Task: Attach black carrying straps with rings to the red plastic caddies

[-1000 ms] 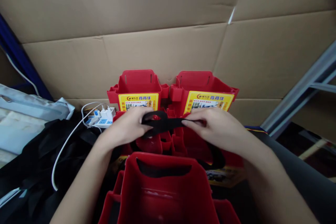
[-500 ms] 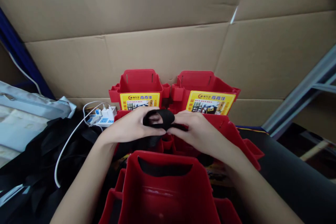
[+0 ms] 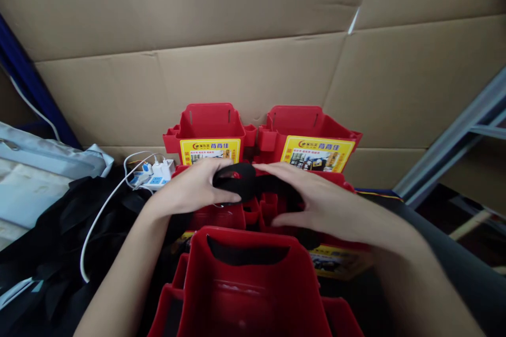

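My left hand (image 3: pixel 193 189) is closed on the looped end of a black strap (image 3: pixel 245 181) held over a cluster of red plastic bins. My right hand (image 3: pixel 316 197) lies along the same strap with its fingers stretched over it and the thumb below, gripping it. The strap runs down to the right behind my right hand. Two red bins with yellow labels (image 3: pixel 209 134) (image 3: pixel 310 139) stand behind my hands. A larger red bin (image 3: pixel 245 284) with a slot handle sits nearest me.
Flattened cardboard sheets (image 3: pixel 253 63) form the backdrop. A white power strip with plugs and a white cable (image 3: pixel 152 176) lies at the left beside black cloth (image 3: pixel 51 242). A grey metal rack leg (image 3: pixel 450 142) slants at the right.
My right hand has slid to the right along the strap and flattened its fingers over it. The left hand has kept its grip on the loop.
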The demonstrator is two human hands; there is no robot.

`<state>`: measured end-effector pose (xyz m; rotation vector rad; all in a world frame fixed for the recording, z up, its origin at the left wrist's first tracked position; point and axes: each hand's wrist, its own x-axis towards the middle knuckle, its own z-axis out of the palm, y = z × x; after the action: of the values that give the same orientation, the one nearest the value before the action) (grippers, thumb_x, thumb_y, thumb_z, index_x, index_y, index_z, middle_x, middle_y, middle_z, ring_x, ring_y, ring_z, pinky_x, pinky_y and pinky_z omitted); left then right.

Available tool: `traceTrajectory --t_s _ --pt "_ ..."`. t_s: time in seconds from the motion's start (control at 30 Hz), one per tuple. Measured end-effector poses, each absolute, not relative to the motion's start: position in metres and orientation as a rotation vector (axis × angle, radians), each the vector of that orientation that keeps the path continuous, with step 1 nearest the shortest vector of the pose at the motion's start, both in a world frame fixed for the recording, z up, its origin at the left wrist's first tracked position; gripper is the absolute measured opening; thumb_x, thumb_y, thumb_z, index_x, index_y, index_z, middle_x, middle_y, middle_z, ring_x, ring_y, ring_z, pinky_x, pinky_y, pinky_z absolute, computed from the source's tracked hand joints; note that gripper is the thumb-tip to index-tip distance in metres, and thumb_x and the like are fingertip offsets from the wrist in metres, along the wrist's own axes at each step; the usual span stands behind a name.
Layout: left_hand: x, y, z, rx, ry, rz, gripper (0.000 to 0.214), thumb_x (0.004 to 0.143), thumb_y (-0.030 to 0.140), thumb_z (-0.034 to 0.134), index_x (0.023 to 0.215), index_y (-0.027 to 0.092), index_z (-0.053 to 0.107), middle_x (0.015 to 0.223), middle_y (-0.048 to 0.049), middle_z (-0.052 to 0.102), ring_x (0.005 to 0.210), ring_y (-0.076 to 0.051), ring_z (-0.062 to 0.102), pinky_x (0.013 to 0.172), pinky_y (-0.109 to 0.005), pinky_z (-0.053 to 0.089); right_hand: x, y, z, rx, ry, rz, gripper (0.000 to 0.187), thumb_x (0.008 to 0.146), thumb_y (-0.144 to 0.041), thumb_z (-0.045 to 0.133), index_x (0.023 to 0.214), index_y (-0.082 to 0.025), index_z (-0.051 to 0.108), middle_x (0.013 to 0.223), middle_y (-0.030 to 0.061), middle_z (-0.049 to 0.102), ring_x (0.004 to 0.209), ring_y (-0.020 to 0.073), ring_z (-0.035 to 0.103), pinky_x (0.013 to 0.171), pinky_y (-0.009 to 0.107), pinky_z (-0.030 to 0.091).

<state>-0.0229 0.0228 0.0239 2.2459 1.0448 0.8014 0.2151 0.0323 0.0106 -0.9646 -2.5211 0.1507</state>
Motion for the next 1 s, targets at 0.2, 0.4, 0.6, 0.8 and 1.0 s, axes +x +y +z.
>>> traceTrajectory --t_s 0.2,0.4,0.6,0.8,1.0 --pt "-0.012 0.021 0.022 2.204 1.130 0.983 0.020 0.070 0.025 0.064 0.088 0.018 0.059 0.085 -0.0006 0.064 0.080 -0.017 0.058 0.070 -0.027 0.046 0.178 0.030 0.009 -0.925 -2.322 0.366 0.016 0.082 -0.026 0.051 0.095 -0.022 0.060 0.092 0.0006 0.067 0.083 0.0156 0.062 0.075 0.028 0.048" --pt "-0.013 0.022 0.022 2.140 1.189 0.970 0.019 0.067 0.023 0.066 0.082 0.016 0.058 0.076 0.0003 0.060 0.071 -0.015 0.055 0.063 -0.026 0.043 0.183 0.033 0.006 -0.920 -2.362 0.405 0.016 0.080 -0.026 0.054 0.094 -0.020 0.058 0.094 0.0025 0.065 0.085 0.0159 0.060 0.076 0.029 0.047" --pt "-0.005 0.022 0.020 2.083 1.234 1.208 0.021 0.071 0.034 0.063 0.080 0.016 0.057 0.074 -0.0002 0.060 0.070 -0.015 0.055 0.061 -0.024 0.042 0.172 0.035 -0.001 -0.901 -2.114 0.660 0.025 0.079 -0.023 0.053 0.104 -0.020 0.056 0.085 0.0011 0.067 0.074 0.0136 0.064 0.069 0.026 0.052" --pt "-0.010 0.026 0.020 1.928 1.350 1.220 0.041 0.084 0.051 0.039 0.072 0.017 0.059 0.076 -0.0023 0.061 0.076 -0.017 0.056 0.071 -0.026 0.043 0.176 0.046 -0.004 -1.014 -1.891 0.888 0.019 0.080 -0.025 0.051 0.094 -0.018 0.061 0.086 0.0034 0.068 0.058 0.0134 0.066 0.054 0.024 0.055" --pt "-0.007 0.029 0.019 1.637 1.007 1.260 0.037 0.082 0.045 0.047 0.060 0.016 0.051 0.050 0.0036 0.047 0.046 -0.008 0.043 0.049 -0.020 0.037 0.172 0.049 -0.004 -0.938 -1.832 1.120 0.012 0.079 -0.023 0.052 0.088 -0.016 0.055 0.091 0.0049 0.065 0.064 0.0146 0.067 0.062 0.027 0.056"
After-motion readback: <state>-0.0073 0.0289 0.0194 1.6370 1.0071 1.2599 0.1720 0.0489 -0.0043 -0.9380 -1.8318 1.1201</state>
